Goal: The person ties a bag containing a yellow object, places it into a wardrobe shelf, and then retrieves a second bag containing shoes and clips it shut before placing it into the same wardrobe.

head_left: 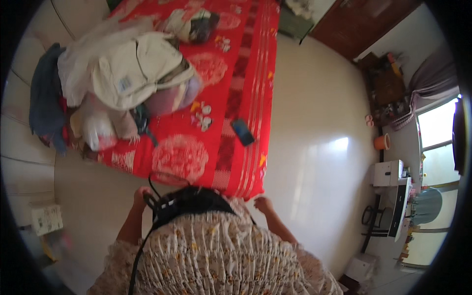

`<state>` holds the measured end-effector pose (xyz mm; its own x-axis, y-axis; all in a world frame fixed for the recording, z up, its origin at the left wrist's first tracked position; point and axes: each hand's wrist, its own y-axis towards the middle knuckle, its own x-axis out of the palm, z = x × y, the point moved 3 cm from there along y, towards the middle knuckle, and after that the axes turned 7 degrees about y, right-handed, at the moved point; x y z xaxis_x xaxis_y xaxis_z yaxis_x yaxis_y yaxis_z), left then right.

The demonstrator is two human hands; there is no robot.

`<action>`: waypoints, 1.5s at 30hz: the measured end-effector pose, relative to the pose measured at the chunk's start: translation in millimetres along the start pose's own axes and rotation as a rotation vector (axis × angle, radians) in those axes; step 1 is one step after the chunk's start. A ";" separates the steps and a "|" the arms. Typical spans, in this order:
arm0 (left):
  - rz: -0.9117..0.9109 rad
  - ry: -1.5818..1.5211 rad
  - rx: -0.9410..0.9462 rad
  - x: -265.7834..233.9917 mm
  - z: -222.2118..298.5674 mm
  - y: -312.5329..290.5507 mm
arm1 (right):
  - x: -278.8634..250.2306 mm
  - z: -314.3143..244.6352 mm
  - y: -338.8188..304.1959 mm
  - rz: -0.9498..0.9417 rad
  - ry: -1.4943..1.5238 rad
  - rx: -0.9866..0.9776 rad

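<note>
My left hand point(142, 193) is at the left of my waist, its fingers closed at a black strap point(151, 201). That strap joins a black bag-like item point(191, 200) across my front, and a thin dark cord loops above it. By the near right corner of the bed, my right hand point(264, 204) hangs with loosely bent fingers and nothing visible in it. The red patterned bedspread point(221, 162) lies right in front of me. On it rests a dark phone point(242, 132), near the right edge and beyond both hands.
A white backpack point(130, 73), plastic bags point(96, 129) and clothes point(45, 98) are heaped on the bed's left side. Pale shiny floor point(314, 123) runs along the right. Further right stand an orange bucket point(382, 142), a white box point(387, 173) and a desk point(400, 209).
</note>
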<state>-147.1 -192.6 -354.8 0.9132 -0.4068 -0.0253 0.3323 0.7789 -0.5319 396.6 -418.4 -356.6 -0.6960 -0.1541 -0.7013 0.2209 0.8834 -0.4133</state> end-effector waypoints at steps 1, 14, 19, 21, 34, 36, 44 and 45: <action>0.030 -0.097 0.024 14.1 26.2 29.7 | -6.5 9.9 20.4 0.098 -0.216 -0.125; 0.147 0.838 0.127 -24.1 -27.1 48.2 | 0.4 -18.4 35.6 0.049 0.491 0.296; 0.254 0.208 0.081 -26.7 -21.8 25.5 | -1.7 -29.3 24.4 0.112 0.132 0.233; 0.162 -0.357 0.057 -25.0 -17.0 21.2 | 0.3 -29.7 21.4 0.148 0.032 0.182; 0.356 0.233 -0.278 -97.8 -22.7 -19.3 | 0.9 -152.2 87.1 0.067 -0.040 0.220; 0.329 0.118 -0.144 -110.5 -38.6 -17.6 | -4.0 -170.3 103.1 0.101 -0.043 0.165; 0.471 -0.600 -0.308 -89.1 -23.1 -30.7 | -35.0 -177.0 218.1 0.109 -0.123 0.173; 0.374 -0.410 -0.229 -81.3 -12.2 -43.7 | -37.2 -178.7 242.6 0.125 -0.114 0.195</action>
<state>-238.8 -199.4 -339.9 0.9901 0.1276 0.0582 -0.0469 0.6923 -0.7201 354.0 -119.2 -327.0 -0.5760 -0.1076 -0.8104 0.4359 0.7982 -0.4158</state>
